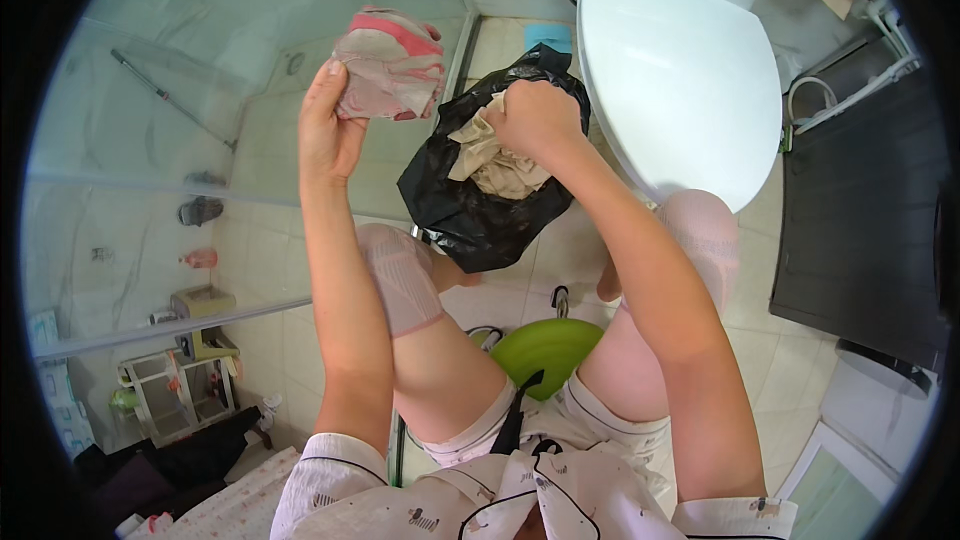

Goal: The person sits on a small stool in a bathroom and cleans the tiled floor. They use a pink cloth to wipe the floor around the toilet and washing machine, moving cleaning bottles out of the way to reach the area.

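Observation:
My left hand pinches a folded grey and pink cloth by its lower left edge, raised left of the bin bag. A black plastic bag lines what looks like a bin, though the bag hides it, between my knees and the toilet. Crumpled beige material, cloth or paper, lies in its opening. Over that opening is my right hand, its fingers curled at the upper edge of the beige material; its palm side is hidden, and whether it grips the material does not show.
A white toilet with its lid down stands at the upper right, beside a dark cabinet. Glass shower panels run along the left. A green round seat shows between my thighs. A small white rack stands at the lower left.

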Demonstrator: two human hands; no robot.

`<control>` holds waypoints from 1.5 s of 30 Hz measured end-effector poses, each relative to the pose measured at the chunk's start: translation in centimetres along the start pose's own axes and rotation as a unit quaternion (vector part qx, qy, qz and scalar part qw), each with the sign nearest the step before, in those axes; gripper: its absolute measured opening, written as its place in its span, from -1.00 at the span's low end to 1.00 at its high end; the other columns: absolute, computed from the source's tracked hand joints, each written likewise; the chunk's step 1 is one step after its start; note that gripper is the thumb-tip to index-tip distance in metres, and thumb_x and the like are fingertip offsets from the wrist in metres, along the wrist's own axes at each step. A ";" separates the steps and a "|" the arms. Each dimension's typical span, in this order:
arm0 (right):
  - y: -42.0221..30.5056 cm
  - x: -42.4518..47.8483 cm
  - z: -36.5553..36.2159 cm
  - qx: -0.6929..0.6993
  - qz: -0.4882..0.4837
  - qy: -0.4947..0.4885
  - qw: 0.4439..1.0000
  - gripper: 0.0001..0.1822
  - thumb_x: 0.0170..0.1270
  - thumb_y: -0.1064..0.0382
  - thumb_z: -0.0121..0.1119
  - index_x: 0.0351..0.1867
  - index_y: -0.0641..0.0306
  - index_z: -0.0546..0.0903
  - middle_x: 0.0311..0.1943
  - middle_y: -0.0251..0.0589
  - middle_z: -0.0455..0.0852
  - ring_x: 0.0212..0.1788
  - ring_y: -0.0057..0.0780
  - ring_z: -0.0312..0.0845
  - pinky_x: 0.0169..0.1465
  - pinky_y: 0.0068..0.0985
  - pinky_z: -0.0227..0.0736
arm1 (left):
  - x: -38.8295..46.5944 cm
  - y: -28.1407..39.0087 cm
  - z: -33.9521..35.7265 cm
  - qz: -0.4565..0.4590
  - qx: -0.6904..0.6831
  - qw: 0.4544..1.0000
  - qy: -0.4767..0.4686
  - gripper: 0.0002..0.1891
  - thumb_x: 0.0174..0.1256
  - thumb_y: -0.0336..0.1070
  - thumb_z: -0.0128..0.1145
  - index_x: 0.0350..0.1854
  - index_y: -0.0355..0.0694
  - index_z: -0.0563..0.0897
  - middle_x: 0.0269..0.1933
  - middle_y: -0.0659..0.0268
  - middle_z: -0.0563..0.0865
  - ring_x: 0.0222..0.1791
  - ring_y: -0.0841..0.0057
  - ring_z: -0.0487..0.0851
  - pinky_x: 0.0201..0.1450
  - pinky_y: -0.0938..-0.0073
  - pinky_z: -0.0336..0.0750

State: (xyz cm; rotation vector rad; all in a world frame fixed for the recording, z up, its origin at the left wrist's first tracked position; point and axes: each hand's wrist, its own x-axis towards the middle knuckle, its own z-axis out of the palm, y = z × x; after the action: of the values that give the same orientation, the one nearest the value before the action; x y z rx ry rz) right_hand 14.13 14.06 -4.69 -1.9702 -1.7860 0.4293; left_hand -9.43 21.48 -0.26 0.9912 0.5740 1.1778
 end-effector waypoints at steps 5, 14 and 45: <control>-1.0 0.2 -1.4 0.128 -0.069 0.076 0.986 -0.73 0.14 0.09 0.42 -0.41 0.30 0.73 -0.45 -0.10 0.78 -0.46 -0.12 0.66 -0.27 -0.32 0.60 | -0.3 0.0 0.4 -0.017 0.048 0.999 -0.017 -0.68 0.60 -0.24 0.00 0.20 -0.34 0.56 0.12 0.23 0.70 0.08 0.53 0.67 0.19 0.44 0.54; -3.1 -0.3 -1.4 0.372 -0.141 0.172 0.901 -0.81 0.09 0.25 0.43 -0.32 0.29 0.71 -0.37 -0.18 0.75 -0.38 -0.30 0.69 -0.26 -0.41 0.56 | -0.7 -1.9 2.7 -0.077 0.140 0.985 -0.069 -0.75 0.57 -0.21 0.10 0.04 -0.29 0.64 -0.13 0.39 0.74 -0.17 0.70 0.67 -0.08 0.58 0.55; 3.3 -2.0 0.6 -0.152 -0.105 -0.170 0.968 -0.80 0.11 0.23 0.35 -0.26 0.27 0.76 -0.31 -0.04 0.80 -0.17 -0.03 0.76 -0.12 -0.20 0.65 | 0.7 -1.8 1.6 -0.016 0.094 0.995 0.039 -0.73 0.56 -0.26 0.07 0.11 -0.31 0.63 0.00 0.32 0.75 -0.04 0.61 0.70 0.04 0.53 0.57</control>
State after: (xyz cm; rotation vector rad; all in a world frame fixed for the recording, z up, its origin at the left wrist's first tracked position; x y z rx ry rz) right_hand 16.40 11.95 -7.01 -1.9617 -2.3762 0.4671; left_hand -7.06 21.51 -1.03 1.0959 0.7708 1.1528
